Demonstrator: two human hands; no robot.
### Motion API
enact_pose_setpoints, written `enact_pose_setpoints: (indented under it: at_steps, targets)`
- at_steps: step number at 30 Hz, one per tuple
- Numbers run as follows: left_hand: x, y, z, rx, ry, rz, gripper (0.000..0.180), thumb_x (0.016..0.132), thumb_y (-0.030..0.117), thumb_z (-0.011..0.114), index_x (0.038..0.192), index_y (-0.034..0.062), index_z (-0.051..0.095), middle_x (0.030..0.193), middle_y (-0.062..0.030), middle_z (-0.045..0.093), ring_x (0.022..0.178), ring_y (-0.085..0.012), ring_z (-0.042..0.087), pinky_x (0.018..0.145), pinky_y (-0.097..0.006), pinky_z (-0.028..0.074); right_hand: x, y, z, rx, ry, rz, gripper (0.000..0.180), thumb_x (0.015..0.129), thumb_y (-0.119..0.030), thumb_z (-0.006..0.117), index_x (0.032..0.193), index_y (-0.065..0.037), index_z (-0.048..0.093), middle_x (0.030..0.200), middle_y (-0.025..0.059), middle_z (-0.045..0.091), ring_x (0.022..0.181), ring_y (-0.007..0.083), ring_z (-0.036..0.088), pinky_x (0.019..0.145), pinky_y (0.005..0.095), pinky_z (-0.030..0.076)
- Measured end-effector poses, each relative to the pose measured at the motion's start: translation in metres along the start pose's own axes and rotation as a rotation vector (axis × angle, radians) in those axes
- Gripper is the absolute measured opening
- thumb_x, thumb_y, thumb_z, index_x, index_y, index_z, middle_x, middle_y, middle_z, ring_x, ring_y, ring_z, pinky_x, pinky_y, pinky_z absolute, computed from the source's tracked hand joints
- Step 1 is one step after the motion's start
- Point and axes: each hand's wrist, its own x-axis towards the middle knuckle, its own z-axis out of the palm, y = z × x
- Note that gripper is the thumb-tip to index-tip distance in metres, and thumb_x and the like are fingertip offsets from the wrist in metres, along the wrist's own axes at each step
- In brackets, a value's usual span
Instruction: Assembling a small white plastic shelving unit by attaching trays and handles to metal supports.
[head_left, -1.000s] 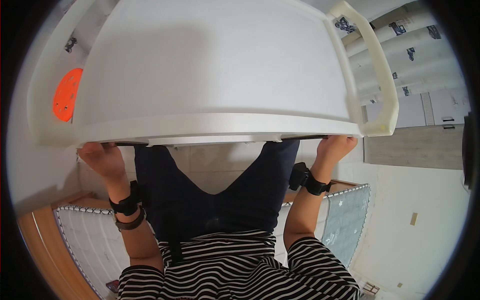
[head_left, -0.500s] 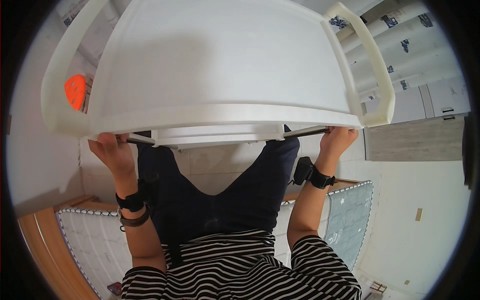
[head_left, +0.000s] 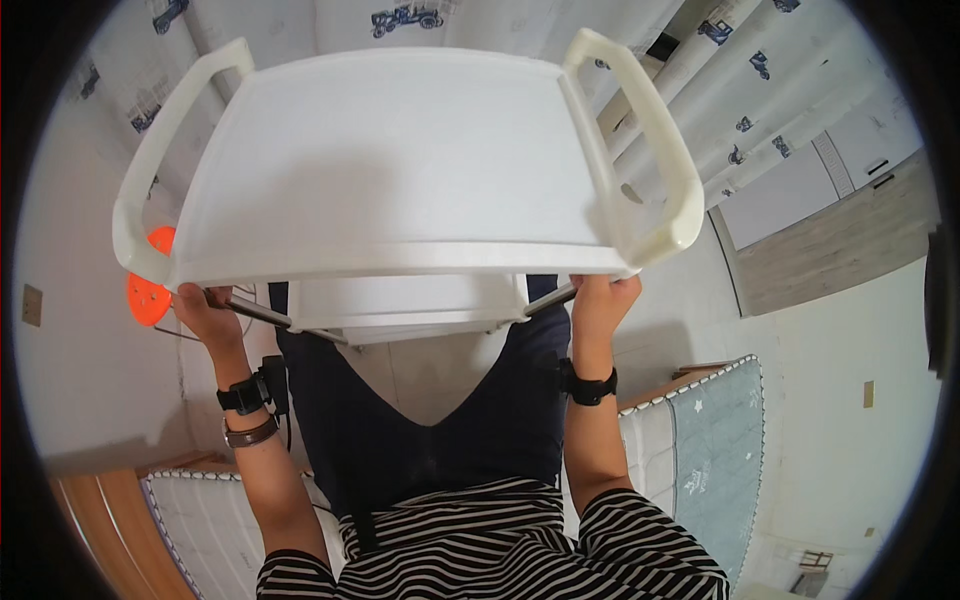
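A white plastic cart point(head_left: 400, 160) with a flat top tray, two rounded side handles and a lower shelf point(head_left: 400, 305) fills the upper half of the head view. My left hand point(head_left: 205, 310) grips the cart's near left corner at a thin metal leg, under the tray's rim. My right hand point(head_left: 600, 305) grips the near right corner at the other metal leg. Both wrists wear dark bands. My dark trousers and striped shirt show below the cart.
An orange round object point(head_left: 148, 290) sits behind the cart's left handle. Curtains with small blue car prints point(head_left: 720, 70) hang beyond the cart. Mattress edges point(head_left: 700, 440) lie at both lower sides, and a wooden panel point(head_left: 840, 240) stands at right.
The cart has shifted away from me, so the whole top tray, both handles and the lower shelf now show. Both hands stayed on its near corners.
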Motion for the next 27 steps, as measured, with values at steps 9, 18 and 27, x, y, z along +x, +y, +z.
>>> enact_pose_setpoints:
  at_steps: [9,18,27]
  targets:
    - [-0.005,-0.005,0.001,0.046,0.046,0.024,0.052,0.087,0.052,0.049,0.101,0.0018,0.052,0.063,0.0014,0.045,0.049,-0.0059,0.036,0.044,-0.021,0.027,0.024,0.001,0.001,0.045,-0.108,0.072,0.005,0.080,-0.003,0.056,0.078,0.001,0.054,0.063,-0.0008,0.051,0.055,0.0054,0.045,0.047,0.0213,0.034]
    - [0.008,-0.004,-0.050,0.184,-0.208,0.066,0.055,0.094,0.038,0.039,0.130,-0.0036,0.035,0.130,-0.0143,0.041,0.121,-0.0230,0.039,0.102,-0.037,0.028,0.027,-0.013,-0.033,0.023,-0.503,0.047,0.052,0.080,-0.019,0.065,0.119,0.002,0.039,0.112,0.0108,0.047,0.106,0.0186,0.042,0.090,0.0330,0.033]
    - [0.030,0.068,0.000,0.052,-0.309,-0.010,0.059,0.092,0.036,0.046,0.126,-0.0093,0.035,0.120,-0.0149,0.051,0.118,-0.0244,0.043,0.103,-0.037,0.028,0.047,-0.051,-0.015,0.118,-0.380,-0.127,0.042,0.090,-0.029,0.053,0.120,0.000,0.047,0.120,0.0082,0.053,0.113,0.0173,0.045,0.098,0.0309,0.030]
